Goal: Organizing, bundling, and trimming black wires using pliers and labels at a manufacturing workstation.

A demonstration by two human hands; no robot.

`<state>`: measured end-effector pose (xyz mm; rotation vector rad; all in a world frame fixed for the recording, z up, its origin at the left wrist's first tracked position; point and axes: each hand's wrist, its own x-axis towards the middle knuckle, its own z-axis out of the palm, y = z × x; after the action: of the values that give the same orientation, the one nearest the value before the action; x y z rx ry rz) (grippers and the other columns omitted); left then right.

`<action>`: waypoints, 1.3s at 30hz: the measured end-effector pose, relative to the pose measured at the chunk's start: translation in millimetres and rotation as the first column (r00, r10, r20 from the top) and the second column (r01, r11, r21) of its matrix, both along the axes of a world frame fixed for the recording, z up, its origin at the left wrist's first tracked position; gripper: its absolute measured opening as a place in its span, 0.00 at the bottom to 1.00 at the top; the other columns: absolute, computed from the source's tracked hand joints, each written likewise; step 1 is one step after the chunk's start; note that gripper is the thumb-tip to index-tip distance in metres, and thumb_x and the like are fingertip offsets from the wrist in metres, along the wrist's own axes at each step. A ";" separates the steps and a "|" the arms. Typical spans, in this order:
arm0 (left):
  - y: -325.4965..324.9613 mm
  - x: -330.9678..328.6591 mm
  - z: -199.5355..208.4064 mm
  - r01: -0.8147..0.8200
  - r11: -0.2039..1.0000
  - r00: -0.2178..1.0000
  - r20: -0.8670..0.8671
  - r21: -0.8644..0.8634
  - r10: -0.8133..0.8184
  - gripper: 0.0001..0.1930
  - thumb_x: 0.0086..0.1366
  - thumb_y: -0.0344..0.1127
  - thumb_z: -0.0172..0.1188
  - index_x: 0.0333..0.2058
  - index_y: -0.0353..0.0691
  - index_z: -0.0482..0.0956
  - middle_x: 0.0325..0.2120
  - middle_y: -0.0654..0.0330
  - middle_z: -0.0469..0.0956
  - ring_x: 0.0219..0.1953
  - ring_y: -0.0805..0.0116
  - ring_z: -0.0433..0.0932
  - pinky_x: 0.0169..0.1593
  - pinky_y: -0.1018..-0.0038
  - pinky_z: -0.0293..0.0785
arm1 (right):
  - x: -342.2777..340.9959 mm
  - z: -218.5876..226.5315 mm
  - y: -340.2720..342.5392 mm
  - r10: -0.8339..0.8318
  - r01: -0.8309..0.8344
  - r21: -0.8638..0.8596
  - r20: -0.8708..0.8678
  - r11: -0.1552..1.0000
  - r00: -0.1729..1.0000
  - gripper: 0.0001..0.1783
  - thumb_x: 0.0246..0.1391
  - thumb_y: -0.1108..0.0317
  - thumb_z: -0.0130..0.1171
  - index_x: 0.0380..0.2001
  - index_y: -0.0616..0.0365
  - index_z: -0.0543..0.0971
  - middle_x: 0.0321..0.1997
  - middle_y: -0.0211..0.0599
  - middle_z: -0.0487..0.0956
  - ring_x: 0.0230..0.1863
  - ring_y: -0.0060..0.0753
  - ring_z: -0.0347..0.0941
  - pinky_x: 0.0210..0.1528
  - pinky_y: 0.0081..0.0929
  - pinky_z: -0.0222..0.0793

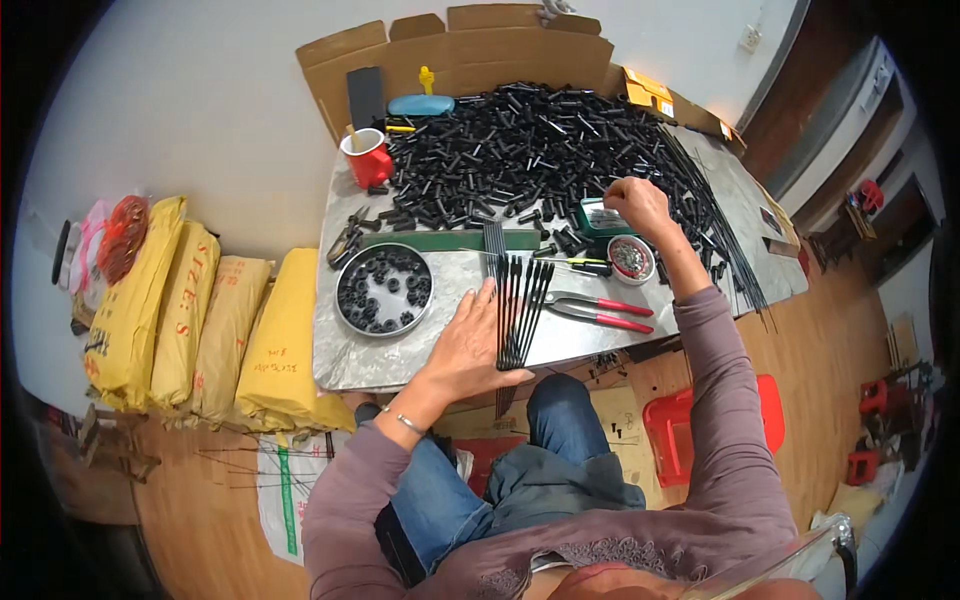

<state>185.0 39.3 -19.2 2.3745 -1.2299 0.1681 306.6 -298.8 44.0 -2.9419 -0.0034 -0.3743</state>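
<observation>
Checked black rods [516,325].
Noted left hand [465,335] against rods (with spread grip), right hand [640,206] at green box [598,231], right of rods; cannot tell grip.

Grey marbling right across my worktop [345,366]! On it, solid black: my rods [514,345], those bolt-like parts [530,150]; green, the box [588,227]; red, the pliers [612,304] at the handles. Left of the worktop, yellow sacks [180,310]; below it, my blue jeans [440,490].
</observation>
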 end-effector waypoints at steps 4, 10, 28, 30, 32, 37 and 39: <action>-3.5 -2.6 2.4 -0.060 0.998 0.998 -0.020 0.036 0.061 0.49 0.47 0.61 0.65 0.59 0.29 0.61 0.63 0.43 0.54 0.67 0.44 0.48 0.67 0.52 0.43 | 1.3 -7.9 -3.1 0.077 -0.086 -0.060 -0.129 0.995 0.989 0.09 0.42 0.63 0.60 0.28 0.50 0.83 0.30 0.36 0.81 0.36 0.41 0.77 0.38 0.35 0.72; -2.4 -8.2 9.3 -0.062 0.998 0.997 -0.045 0.017 0.063 0.48 0.45 0.59 0.67 0.59 0.32 0.62 0.63 0.45 0.54 0.66 0.43 0.49 0.66 0.48 0.44 | -5.2 9.5 -13.4 0.055 -0.066 -0.137 -0.082 0.988 0.995 0.08 0.42 0.61 0.62 0.26 0.50 0.83 0.32 0.35 0.81 0.34 0.40 0.77 0.37 0.35 0.71; 1.1 -6.9 7.2 -0.107 0.993 0.988 -0.119 -0.042 0.101 0.51 0.44 0.59 0.69 0.62 0.37 0.59 0.65 0.44 0.51 0.68 0.46 0.47 0.67 0.49 0.41 | 6.8 2.2 15.2 0.227 -0.174 -0.292 0.159 0.940 0.961 0.06 0.44 0.65 0.61 0.27 0.52 0.82 0.28 0.33 0.80 0.33 0.37 0.76 0.35 0.34 0.71; 1.2 -6.7 8.3 -0.112 0.993 0.986 -0.127 -0.031 0.107 0.50 0.44 0.60 0.68 0.62 0.39 0.60 0.65 0.44 0.50 0.68 0.45 0.46 0.67 0.48 0.39 | 6.8 -2.7 6.9 0.180 -0.140 -0.270 0.130 0.953 0.975 0.05 0.44 0.64 0.61 0.25 0.51 0.81 0.27 0.33 0.79 0.32 0.39 0.76 0.34 0.35 0.71; 1.8 -6.8 10.7 -0.116 0.993 0.986 -0.122 -0.022 0.113 0.50 0.44 0.60 0.68 0.62 0.39 0.60 0.65 0.44 0.49 0.68 0.45 0.46 0.67 0.48 0.39 | 4.6 -5.3 4.8 0.145 -0.118 -0.230 0.102 0.966 0.984 0.06 0.45 0.61 0.61 0.26 0.50 0.81 0.25 0.36 0.79 0.31 0.42 0.77 0.33 0.37 0.71; 1.2 -6.5 9.4 -0.118 0.993 0.985 -0.132 -0.018 0.115 0.50 0.44 0.61 0.68 0.62 0.40 0.59 0.65 0.44 0.48 0.68 0.43 0.44 0.67 0.47 0.38 | 5.4 -1.6 11.0 0.130 -0.112 -0.181 0.092 0.977 0.987 0.07 0.46 0.63 0.61 0.28 0.52 0.80 0.27 0.37 0.80 0.31 0.42 0.77 0.34 0.37 0.71; 1.5 -6.2 8.6 -0.118 0.993 0.984 -0.139 -0.012 0.115 0.50 0.44 0.61 0.68 0.62 0.40 0.59 0.65 0.43 0.48 0.68 0.43 0.44 0.67 0.46 0.37 | 4.9 -0.6 11.3 0.104 -0.093 -0.179 0.049 0.979 0.993 0.07 0.46 0.65 0.62 0.28 0.54 0.79 0.27 0.38 0.80 0.32 0.42 0.77 0.34 0.36 0.71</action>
<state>178.8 40.8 -10.7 2.3972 -1.0217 0.0511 311.5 -287.5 43.3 -3.0881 -0.1994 -0.4665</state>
